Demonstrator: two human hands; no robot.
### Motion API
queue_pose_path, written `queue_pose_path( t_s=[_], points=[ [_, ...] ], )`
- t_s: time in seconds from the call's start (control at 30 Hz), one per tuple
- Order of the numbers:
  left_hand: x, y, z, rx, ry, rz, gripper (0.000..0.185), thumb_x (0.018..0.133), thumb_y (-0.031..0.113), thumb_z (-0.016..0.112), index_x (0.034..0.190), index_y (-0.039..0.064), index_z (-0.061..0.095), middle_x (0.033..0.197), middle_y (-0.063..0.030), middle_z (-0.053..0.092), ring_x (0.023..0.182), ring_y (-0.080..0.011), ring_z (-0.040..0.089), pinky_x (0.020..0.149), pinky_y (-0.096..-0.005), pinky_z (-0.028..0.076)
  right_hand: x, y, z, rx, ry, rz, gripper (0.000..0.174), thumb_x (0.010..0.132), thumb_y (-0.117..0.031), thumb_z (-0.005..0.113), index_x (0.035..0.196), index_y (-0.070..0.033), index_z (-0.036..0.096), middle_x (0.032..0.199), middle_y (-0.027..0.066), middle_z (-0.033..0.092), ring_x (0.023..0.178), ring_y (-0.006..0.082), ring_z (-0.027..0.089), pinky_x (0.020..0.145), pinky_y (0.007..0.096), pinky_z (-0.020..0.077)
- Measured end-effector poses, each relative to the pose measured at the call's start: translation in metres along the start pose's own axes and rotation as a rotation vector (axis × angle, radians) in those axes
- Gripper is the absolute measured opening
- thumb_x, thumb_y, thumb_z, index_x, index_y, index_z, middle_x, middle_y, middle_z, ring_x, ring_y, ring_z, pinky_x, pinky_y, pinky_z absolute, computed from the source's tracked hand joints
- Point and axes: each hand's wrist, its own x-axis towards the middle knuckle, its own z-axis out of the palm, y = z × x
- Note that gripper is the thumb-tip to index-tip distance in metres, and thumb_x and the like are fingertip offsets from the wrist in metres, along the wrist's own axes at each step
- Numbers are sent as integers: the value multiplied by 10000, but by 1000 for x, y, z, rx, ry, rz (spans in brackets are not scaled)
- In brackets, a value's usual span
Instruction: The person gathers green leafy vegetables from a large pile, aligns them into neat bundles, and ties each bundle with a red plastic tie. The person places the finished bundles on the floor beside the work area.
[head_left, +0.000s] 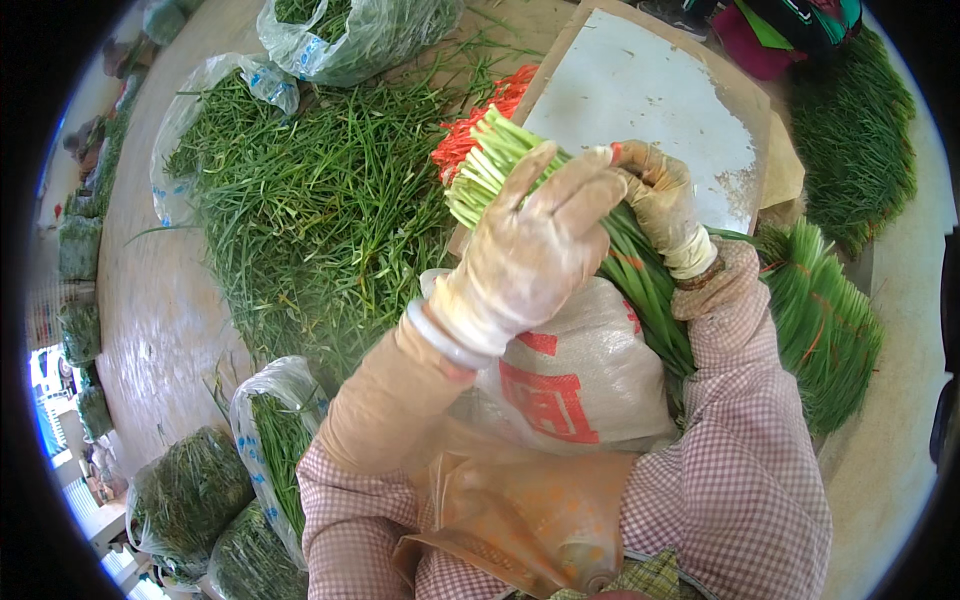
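A bundle of long green stalks (495, 165), probably garlic chives, has its pale cut ends at upper left and its leaves (645, 292) trailing down by my right forearm. Over the bundle lies my gloved left hand (536, 232), fingers bent toward the right; its grip underneath is hidden. My gloved right hand (664, 199) has its fingertips closed at a small red tie (616, 154), close to the left fingertips. Beneath the bundle is a white woven sack (555, 390) with red printing. A heap of red ties (487, 112) lies just beyond the cut ends.
Loose green leaves (322, 195) form a large pile at left. Filled plastic bags (375, 37) stand behind it, others (187, 487) at lower left. A pale board (637, 105) lies ahead. Bundled greens (817, 322) are at right, more (855, 150) beyond, near a partly visible person (810, 26).
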Motion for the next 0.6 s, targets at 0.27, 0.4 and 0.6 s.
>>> queue_pose_path(
  t_s=[0.27,0.4,0.6],
  points=[
    [2,-16,41,-353,124,-345,140,887,120,692,922,-3,636,956,-159,635,935,-328,608,832,-386,487,7,16,-7,197,-90,166,130,957,-77,589,1035,-17,674,892,12,679,791,85,611,735,234,507],
    [9,-14,43,-426,-7,-502,135,888,104,670,922,-23,636,839,-158,620,826,-325,604,754,-394,475,6,25,-8,336,-108,75,130,951,-69,609,1052,-25,678,911,13,688,794,88,632,732,234,529],
    [24,-14,40,-383,-157,-581,147,869,120,668,890,-26,660,838,-161,626,823,-334,597,755,-397,473,4,26,-6,209,-36,105,140,935,-77,639,1058,-25,683,927,15,691,822,100,638,755,252,535]
  ],
)
